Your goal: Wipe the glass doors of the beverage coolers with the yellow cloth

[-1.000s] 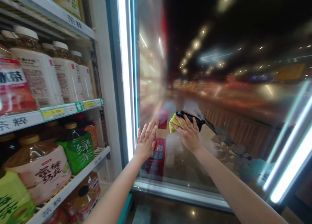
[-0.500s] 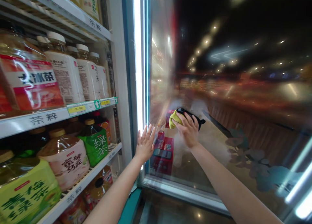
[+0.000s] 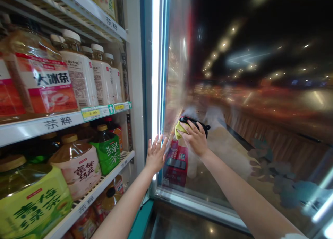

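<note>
A folded cloth (image 3: 179, 130), yellow on one side and black on the other, is pressed to the glass door (image 3: 234, 190) under my right hand (image 3: 195, 138). The fingers of that hand are bent over the cloth. My left hand (image 3: 155, 156) is raised with its fingers spread and nothing in it. It is beside the bright light strip (image 3: 155, 76) at the hinge side of the door; whether it touches anything there I cannot tell. The door stands swung out from the shelves.
Shelves on the left carry bottled teas, among them a red-labelled bottle (image 3: 52, 83), a pink-labelled bottle (image 3: 83, 169) and a green-labelled bottle (image 3: 110, 152). A white frame rail (image 3: 197, 204) runs along the door's bottom. Through the glass, a red box (image 3: 179, 156) shows.
My right hand has slid the cloth leftward across the glass, closer to my left hand. The whole view has shifted a little, so the shelves appear farther right. My left hand stays spread.
</note>
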`<state>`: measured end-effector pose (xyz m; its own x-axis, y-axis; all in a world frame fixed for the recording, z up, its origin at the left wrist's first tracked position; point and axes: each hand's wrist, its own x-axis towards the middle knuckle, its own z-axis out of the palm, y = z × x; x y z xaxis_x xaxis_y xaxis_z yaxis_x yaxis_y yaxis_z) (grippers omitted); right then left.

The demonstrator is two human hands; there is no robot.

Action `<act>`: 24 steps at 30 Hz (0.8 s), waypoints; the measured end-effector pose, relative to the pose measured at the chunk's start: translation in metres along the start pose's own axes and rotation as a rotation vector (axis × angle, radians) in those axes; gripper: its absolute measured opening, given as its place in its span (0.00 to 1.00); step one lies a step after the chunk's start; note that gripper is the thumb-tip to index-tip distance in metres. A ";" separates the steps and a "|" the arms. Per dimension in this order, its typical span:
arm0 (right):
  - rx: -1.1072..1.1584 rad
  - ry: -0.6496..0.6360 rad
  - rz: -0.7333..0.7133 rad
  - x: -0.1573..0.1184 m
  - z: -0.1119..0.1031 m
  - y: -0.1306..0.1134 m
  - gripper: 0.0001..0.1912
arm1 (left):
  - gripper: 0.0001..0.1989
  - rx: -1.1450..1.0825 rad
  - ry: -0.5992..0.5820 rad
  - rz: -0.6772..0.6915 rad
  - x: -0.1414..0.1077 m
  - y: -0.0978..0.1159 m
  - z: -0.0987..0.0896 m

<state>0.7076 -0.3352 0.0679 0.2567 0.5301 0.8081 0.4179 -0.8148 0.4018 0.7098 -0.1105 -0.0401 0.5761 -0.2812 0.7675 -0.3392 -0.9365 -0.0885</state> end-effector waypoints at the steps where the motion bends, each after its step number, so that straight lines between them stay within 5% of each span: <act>1: 0.003 0.010 0.043 0.008 0.001 -0.003 0.17 | 0.41 -0.001 -0.003 0.000 0.000 -0.001 0.000; 4: -0.008 0.031 0.094 0.026 0.014 -0.018 0.18 | 0.42 0.004 -0.010 -0.005 -0.001 -0.002 0.002; 11: -0.010 -0.020 -0.177 0.017 0.036 -0.032 0.14 | 0.43 0.029 -0.038 -0.009 -0.013 -0.006 -0.004; 17: 0.072 -0.059 -0.017 0.046 0.039 -0.040 0.14 | 0.42 0.020 -0.030 -0.022 -0.017 -0.013 -0.011; 20: 0.083 -0.053 -0.048 0.032 0.053 -0.054 0.14 | 0.43 0.027 -0.029 -0.047 -0.025 -0.013 -0.012; 24: 0.101 -0.114 -0.264 -0.003 0.072 -0.070 0.10 | 0.43 0.053 -0.064 -0.070 -0.039 -0.016 -0.016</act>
<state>0.7403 -0.2629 0.0065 0.2212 0.7479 0.6259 0.5662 -0.6210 0.5419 0.6810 -0.0813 -0.0583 0.6435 -0.2260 0.7313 -0.2574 -0.9637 -0.0713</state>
